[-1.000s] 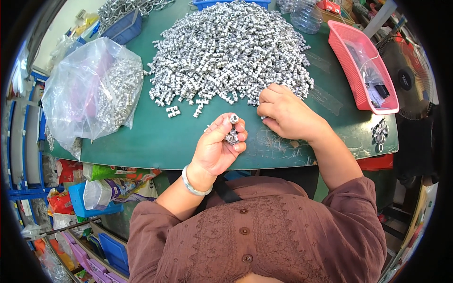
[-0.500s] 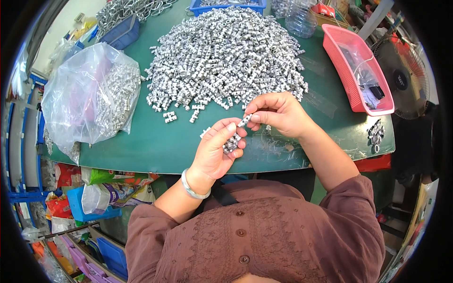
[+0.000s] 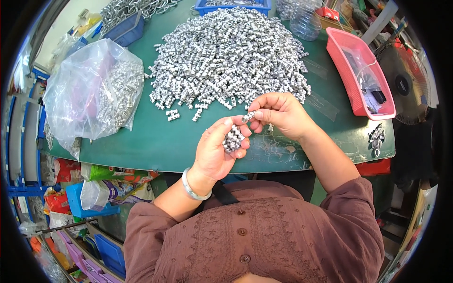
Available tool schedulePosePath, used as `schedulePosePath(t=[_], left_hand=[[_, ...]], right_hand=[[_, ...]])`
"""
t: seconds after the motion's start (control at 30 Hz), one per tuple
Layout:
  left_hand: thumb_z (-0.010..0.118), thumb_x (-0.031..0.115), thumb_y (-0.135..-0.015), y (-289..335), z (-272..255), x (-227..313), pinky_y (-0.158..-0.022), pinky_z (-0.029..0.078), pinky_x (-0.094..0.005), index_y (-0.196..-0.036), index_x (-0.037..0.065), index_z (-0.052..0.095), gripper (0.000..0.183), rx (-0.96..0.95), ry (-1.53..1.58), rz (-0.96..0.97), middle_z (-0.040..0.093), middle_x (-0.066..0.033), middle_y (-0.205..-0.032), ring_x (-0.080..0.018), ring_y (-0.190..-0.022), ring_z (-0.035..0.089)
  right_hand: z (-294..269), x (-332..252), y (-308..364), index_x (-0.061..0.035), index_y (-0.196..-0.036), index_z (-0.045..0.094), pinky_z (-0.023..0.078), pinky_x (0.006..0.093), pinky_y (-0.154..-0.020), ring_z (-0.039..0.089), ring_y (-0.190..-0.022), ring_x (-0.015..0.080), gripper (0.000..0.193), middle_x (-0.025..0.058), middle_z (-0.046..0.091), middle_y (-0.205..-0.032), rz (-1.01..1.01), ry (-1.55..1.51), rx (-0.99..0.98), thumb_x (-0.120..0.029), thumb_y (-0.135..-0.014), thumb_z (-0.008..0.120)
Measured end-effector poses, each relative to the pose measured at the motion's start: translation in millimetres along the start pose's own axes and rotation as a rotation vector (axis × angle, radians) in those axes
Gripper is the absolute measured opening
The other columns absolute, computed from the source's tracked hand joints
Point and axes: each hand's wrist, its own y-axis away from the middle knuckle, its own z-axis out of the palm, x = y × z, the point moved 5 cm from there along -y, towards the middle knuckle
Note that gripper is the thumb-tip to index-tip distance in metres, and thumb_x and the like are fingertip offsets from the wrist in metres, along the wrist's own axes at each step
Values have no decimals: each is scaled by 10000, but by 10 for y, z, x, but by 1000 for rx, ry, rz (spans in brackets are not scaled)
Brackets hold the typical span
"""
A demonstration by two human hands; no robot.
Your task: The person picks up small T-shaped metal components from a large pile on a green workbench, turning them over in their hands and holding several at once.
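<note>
A small cluster of silvery, ridged metal tube fittings is lying bunched in the cupped palm of the left hand, above the table's near edge. One more short silvery metal fitting is sitting tilted, pinched at the fingertips of the right hand, just beside the cluster.

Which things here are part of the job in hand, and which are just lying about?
In hand: left hand with a handful of metal pieces; right hand pinching one piece; big pile.
Lying about: pink tray, plastic bag, fan, blue bin.
</note>
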Motion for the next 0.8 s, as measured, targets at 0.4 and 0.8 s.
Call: schedulePosePath(t=[0.4,0.8], left_hand=[[487,255,-908,-91,-136,-31,-513,384,-213,-935,79,532,184,60,-36,55,549,-48,-810,-138,-670,499],[448,221,-906,-77,-194,-57,-529,417,-234,-908,73,527,167,-61,178,-57,535,-71,-854,-171,-714,501]], right_hand=[[-28,-175,37,-32,-909,604,461,287,-675,578,-786,147,154,42,599,-841,-296,728,53,-62,-762,638],[-5,-239,46,-55,-685,593,399,348,-739,470,-820,250,79,65,496,-799,-514,1553,268,-112,-681,647]])
